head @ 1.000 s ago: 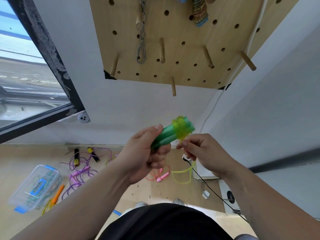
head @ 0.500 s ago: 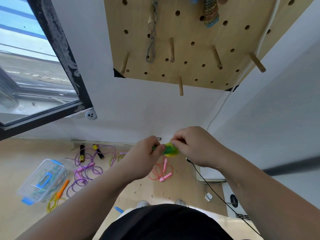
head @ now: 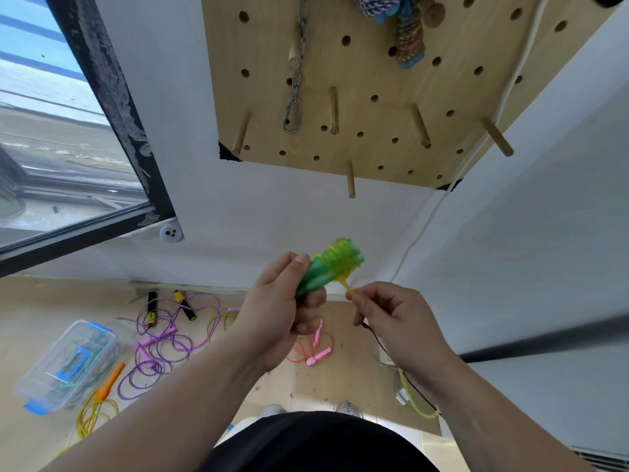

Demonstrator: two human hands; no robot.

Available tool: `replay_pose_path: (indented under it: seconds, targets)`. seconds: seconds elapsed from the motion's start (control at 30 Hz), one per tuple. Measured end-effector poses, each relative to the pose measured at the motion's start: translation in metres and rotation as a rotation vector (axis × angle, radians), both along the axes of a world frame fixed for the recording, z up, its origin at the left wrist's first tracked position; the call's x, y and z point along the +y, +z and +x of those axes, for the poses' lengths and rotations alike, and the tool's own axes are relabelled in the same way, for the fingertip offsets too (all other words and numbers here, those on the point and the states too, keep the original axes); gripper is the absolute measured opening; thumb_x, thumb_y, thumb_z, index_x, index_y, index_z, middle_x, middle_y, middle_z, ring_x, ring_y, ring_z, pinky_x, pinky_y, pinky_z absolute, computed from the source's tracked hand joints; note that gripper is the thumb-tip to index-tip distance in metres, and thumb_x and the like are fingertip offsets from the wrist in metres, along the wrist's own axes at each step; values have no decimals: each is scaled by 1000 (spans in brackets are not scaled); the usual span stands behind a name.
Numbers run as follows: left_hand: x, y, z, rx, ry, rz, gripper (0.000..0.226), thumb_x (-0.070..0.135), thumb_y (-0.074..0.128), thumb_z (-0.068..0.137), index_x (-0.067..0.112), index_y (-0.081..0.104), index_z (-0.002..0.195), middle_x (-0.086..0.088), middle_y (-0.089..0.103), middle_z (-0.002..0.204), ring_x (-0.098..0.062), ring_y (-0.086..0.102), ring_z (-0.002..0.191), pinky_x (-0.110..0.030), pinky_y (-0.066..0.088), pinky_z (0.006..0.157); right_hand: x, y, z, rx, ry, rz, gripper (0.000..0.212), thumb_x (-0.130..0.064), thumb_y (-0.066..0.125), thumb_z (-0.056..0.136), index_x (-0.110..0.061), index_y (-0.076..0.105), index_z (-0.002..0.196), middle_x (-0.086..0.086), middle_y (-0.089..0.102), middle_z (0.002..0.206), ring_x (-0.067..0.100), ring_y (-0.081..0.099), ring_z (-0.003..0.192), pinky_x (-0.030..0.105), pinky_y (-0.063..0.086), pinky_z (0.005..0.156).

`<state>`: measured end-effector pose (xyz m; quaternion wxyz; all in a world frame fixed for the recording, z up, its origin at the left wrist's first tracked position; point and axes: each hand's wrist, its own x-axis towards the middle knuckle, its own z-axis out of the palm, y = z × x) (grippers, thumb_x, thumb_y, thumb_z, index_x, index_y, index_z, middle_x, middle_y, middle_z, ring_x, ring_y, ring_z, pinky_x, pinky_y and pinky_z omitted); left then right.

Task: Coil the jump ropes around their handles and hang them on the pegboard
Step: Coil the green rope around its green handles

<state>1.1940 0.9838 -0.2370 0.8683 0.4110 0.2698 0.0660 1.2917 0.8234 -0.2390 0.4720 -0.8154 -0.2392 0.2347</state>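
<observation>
The right hand (head: 391,318) has drawn back toward four o'clock, thumb and forefinger pinching the tail of the glossy yellow rope (head: 340,258); the left hand (head: 272,311) curls round the smooth green handles (head: 309,281).

Daylight pours in through the black-framed window (head: 58,155) on the left, white wall (head: 258,212) ahead meets a grey wall (head: 544,253) on the right, pale wood floor (head: 47,311) below.
</observation>
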Motion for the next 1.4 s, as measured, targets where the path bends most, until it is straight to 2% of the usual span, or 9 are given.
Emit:
replay_pose_path:
  seconds: [0.2,0.3,0.4,0.53,0.73,0.93,1.03,1.2,1.4]
  targets:
    - [3,2,-8,-24,-241,-58,34,29,44,107,20,38,75,-5,32,65,-14,17,52,-26,16,47,-5,5,36,125,251,-138,19,-20,65,98,-19,75,82,-8,53,56,3,44,55,18,36,59]
    - [2,-9,-17,4,-431,31,33,27,46,107,18,34,78,-4,35,63,-15,21,52,-26,15,47,-1,15,58,107,475,-283,13,-28,74,91,-16,76,87,15,65,77,14,54,69,32,45,67]
    - [-5,-19,-22,77,-579,274,25,24,50,107,15,42,84,-2,40,63,-12,32,49,-23,19,45,13,25,64,63,681,-424,4,-22,76,90,-20,76,87,1,70,81,12,61,72,27,49,70]
    - [-5,-33,-14,193,-580,705,24,21,52,105,16,46,82,4,44,67,-1,42,47,-18,34,48,43,24,53,-195,776,-612,10,-25,72,92,-17,73,87,-13,60,68,-1,54,62,12,38,58]
    - [7,-46,5,378,-470,1125,26,33,43,106,14,46,90,-7,63,79,-17,47,61,-34,34,56,66,17,32,-383,562,-585,20,-23,58,97,-15,76,97,-1,73,95,16,64,89,32,51,78]
    - [11,-57,21,418,-1,575,30,35,42,107,11,45,90,-13,54,76,-20,42,59,-32,32,51,57,12,19,-312,301,-336,22,-19,56,100,-14,76,105,-10,64,73,4,56,67,13,36,58]
    - [7,-49,27,341,109,288,27,31,41,108,8,46,95,-10,47,66,-17,34,50,-27,25,45,43,1,8,-286,197,-195,20,-20,61,99,-18,75,113,-8,70,78,6,64,72,18,48,66]
    - [2,-30,32,201,160,-131,25,28,41,108,15,43,87,-6,40,57,-13,23,42,-22,19,44,19,-6,4,-100,46,-8,12,-12,68,95,-18,77,101,-11,72,75,1,66,72,10,46,69]
    - [-7,-13,35,80,-9,-479,27,35,45,104,17,47,83,0,33,55,-8,16,36,-19,16,35,6,-2,18,394,-95,191,18,0,60,97,-7,67,81,5,58,63,1,46,44,13,37,46]
